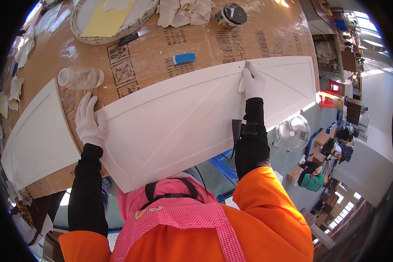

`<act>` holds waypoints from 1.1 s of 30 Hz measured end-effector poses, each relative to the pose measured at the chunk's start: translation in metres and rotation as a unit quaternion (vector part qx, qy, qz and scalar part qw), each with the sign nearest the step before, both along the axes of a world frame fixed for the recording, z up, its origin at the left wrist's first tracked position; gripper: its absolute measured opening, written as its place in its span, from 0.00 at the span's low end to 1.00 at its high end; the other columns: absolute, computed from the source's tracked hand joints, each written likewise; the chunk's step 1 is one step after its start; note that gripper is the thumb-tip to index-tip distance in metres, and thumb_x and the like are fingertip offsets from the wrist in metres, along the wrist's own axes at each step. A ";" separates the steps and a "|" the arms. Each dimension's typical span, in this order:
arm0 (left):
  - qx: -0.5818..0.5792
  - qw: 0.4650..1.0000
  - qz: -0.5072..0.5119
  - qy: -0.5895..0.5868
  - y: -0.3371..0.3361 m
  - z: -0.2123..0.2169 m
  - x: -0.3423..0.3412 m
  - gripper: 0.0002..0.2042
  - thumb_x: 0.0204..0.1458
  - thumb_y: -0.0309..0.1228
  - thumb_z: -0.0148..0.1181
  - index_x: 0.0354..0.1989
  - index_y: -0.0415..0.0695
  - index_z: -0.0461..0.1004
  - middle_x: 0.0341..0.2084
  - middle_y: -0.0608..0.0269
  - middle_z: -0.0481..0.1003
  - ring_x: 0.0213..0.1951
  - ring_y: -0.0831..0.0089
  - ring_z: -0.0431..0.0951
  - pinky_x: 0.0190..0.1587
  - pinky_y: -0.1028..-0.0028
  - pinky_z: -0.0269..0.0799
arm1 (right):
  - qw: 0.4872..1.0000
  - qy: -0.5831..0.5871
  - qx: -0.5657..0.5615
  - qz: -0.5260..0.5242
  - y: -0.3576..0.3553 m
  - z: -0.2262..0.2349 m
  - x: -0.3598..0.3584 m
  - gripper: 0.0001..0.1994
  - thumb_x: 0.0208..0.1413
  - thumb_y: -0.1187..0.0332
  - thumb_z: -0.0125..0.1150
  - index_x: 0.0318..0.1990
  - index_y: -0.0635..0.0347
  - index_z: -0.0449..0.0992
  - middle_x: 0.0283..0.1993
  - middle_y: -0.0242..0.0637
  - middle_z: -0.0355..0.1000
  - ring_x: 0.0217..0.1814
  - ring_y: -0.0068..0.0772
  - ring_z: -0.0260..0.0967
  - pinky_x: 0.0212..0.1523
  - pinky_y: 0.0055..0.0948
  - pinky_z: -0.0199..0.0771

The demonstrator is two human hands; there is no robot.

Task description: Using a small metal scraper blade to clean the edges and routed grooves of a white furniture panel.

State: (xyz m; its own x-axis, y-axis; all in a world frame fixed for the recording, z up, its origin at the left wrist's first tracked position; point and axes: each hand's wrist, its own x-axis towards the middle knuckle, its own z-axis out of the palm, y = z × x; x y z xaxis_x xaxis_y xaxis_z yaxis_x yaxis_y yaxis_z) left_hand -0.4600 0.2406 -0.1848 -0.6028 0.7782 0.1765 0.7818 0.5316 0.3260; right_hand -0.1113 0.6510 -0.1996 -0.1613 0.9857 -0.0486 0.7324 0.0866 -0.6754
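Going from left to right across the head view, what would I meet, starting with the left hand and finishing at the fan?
White-gloved left hand → black-handled knife → blue block → white-gloved right hand → round fan.

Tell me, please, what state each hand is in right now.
Left hand: open, at the left end of the white panel.
Right hand: closed on a small grey piece, kind unclear.

The brown, print-covered table (275, 26) bears a long white panel (174, 118) overhanging its near edge, with a second white panel (43, 131) to the left. Around them are a clear jar (81, 78), blue block (184, 58), black-handled blade (129, 38), round tray (138, 20), crumpled cloth (183, 12) and dark-lidded tub (230, 16).
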 end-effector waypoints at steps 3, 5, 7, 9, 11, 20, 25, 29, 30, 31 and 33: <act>-0.011 1.000 0.007 0.005 -0.004 0.001 -0.001 0.21 0.58 0.33 0.57 0.61 0.46 0.71 0.65 0.57 0.69 0.67 0.55 0.66 0.69 0.57 0.59 | 0.992 -0.055 -0.116 -0.008 -0.011 0.001 -0.015 0.25 0.60 0.56 0.60 0.63 0.52 0.76 0.53 0.50 0.80 0.54 0.45 0.78 0.57 0.35 0.74; -0.014 1.000 0.008 0.007 -0.008 -0.001 -0.002 0.22 0.58 0.33 0.57 0.61 0.46 0.71 0.65 0.57 0.69 0.67 0.55 0.66 0.69 0.58 0.59 | 0.989 -0.087 -0.121 0.018 -0.029 0.006 -0.027 0.24 0.60 0.56 0.61 0.63 0.50 0.76 0.53 0.50 0.79 0.55 0.47 0.78 0.58 0.36 0.73; -0.013 1.000 0.006 0.014 -0.007 0.002 -0.003 0.22 0.58 0.33 0.57 0.61 0.46 0.71 0.65 0.57 0.69 0.67 0.55 0.66 0.69 0.58 0.59 | 0.987 -0.111 -0.096 0.073 -0.044 0.015 -0.030 0.24 0.61 0.55 0.60 0.63 0.49 0.76 0.55 0.51 0.79 0.58 0.49 0.77 0.60 0.36 0.72; -0.009 1.000 0.002 0.011 -0.003 0.001 -0.002 0.22 0.58 0.33 0.57 0.61 0.46 0.71 0.65 0.57 0.69 0.67 0.55 0.66 0.69 0.58 0.59 | 0.991 -0.086 -0.094 0.050 -0.028 0.012 -0.019 0.23 0.61 0.56 0.60 0.63 0.48 0.76 0.55 0.51 0.78 0.59 0.48 0.76 0.60 0.36 0.72; -0.005 1.000 0.001 0.003 0.000 0.000 -0.001 0.21 0.60 0.36 0.55 0.61 0.44 0.72 0.65 0.53 0.69 0.67 0.53 0.66 0.69 0.57 0.59 | 0.993 -0.059 -0.097 0.030 -0.016 0.009 -0.006 0.23 0.61 0.56 0.60 0.63 0.48 0.77 0.56 0.50 0.78 0.60 0.48 0.76 0.61 0.35 0.72; -0.003 1.000 0.005 0.001 -0.002 -0.001 -0.001 0.21 0.59 0.36 0.55 0.61 0.45 0.72 0.65 0.55 0.69 0.67 0.53 0.66 0.69 0.57 0.59 | 0.990 -0.075 -0.107 0.057 -0.029 0.019 -0.015 0.20 0.63 0.60 0.59 0.61 0.51 0.78 0.56 0.49 0.78 0.58 0.43 0.77 0.61 0.33 0.72; 0.000 1.000 0.012 0.007 -0.003 0.001 0.000 0.21 0.56 0.32 0.58 0.60 0.47 0.73 0.64 0.58 0.70 0.67 0.56 0.67 0.68 0.58 0.60 | 0.985 -0.097 -0.077 0.116 -0.060 0.026 -0.041 0.20 0.63 0.59 0.59 0.61 0.54 0.78 0.56 0.48 0.79 0.61 0.42 0.76 0.61 0.35 0.72; -0.001 1.000 0.015 0.001 -0.003 0.002 0.000 0.21 0.56 0.31 0.58 0.59 0.47 0.73 0.64 0.58 0.70 0.67 0.56 0.67 0.68 0.58 0.60 | 0.965 -0.093 -0.020 0.245 -0.102 0.027 -0.057 0.22 0.63 0.60 0.59 0.62 0.58 0.76 0.54 0.49 0.79 0.58 0.43 0.77 0.60 0.35 0.73; 0.002 1.000 0.013 0.001 -0.001 0.002 0.000 0.21 0.56 0.31 0.58 0.59 0.47 0.73 0.64 0.58 0.70 0.67 0.56 0.67 0.68 0.58 0.60 | 0.974 -0.063 -0.051 0.212 -0.097 0.025 -0.055 0.22 0.63 0.60 0.59 0.62 0.59 0.76 0.53 0.49 0.80 0.58 0.43 0.77 0.59 0.35 0.73; 0.001 1.000 0.013 -0.001 -0.001 0.003 0.001 0.21 0.56 0.31 0.58 0.59 0.47 0.73 0.65 0.59 0.70 0.67 0.56 0.67 0.68 0.58 0.60 | 0.980 -0.031 -0.082 0.179 -0.091 0.024 -0.054 0.22 0.63 0.60 0.59 0.62 0.60 0.75 0.53 0.48 0.80 0.57 0.43 0.77 0.59 0.35 0.73; -0.007 1.000 0.019 0.003 -0.007 0.004 -0.001 0.20 0.56 0.31 0.58 0.59 0.47 0.73 0.65 0.59 0.70 0.67 0.56 0.67 0.68 0.58 0.60 | 0.980 0.017 -0.196 -0.043 -0.057 0.043 -0.058 0.23 0.63 0.61 0.59 0.63 0.59 0.75 0.54 0.48 0.79 0.59 0.44 0.76 0.59 0.35 0.73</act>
